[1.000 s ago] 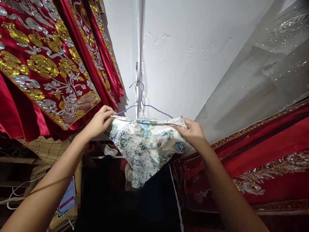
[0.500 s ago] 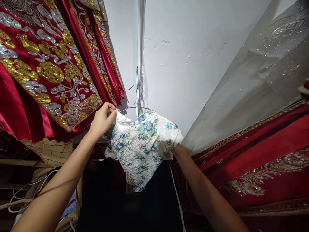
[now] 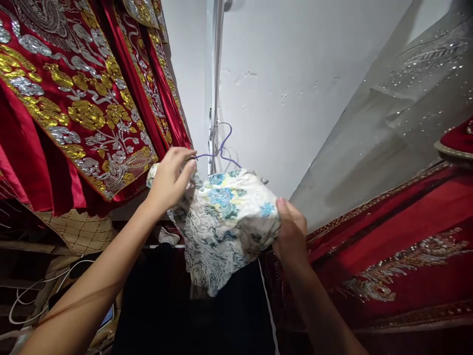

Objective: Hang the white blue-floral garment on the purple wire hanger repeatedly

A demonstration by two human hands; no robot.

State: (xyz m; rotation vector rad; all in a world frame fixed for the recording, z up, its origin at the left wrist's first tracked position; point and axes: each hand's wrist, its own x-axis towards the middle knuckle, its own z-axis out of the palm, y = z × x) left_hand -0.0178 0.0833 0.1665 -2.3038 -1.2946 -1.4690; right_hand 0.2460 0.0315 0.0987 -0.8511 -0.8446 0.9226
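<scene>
A white floral dress (image 3: pixel 225 222) with blue and yellow flowers hangs between my hands, its short sleeves and collar at the top. The purple wire hanger (image 3: pixel 221 148) sticks up out of its neckline, hook uppermost. At the left shoulder, my left hand (image 3: pixel 172 177) is closed, thumb and fingers pinching at the hanger's arm and the cloth beside it. My right hand (image 3: pixel 291 227) grips the edge of the other sleeve, thumb on top and the remaining fingers partly hidden. The lower part of the dress falls in folds over dark clothing.
Red garments with gold and silver sequins (image 3: pixel 88 116) hang at the left. On the right are a sheer sparkling fabric (image 3: pixel 369 138) and a red embroidered garment (image 3: pixel 388 246). A white wall (image 3: pixel 273 59) stands behind; a white cable (image 3: pixel 22 296) loops at lower left.
My right hand has come out from inside the sleeve and now holds its edge. The hanger has shifted right and tilted. My left hand has moved slightly right and up along the shoulder.
</scene>
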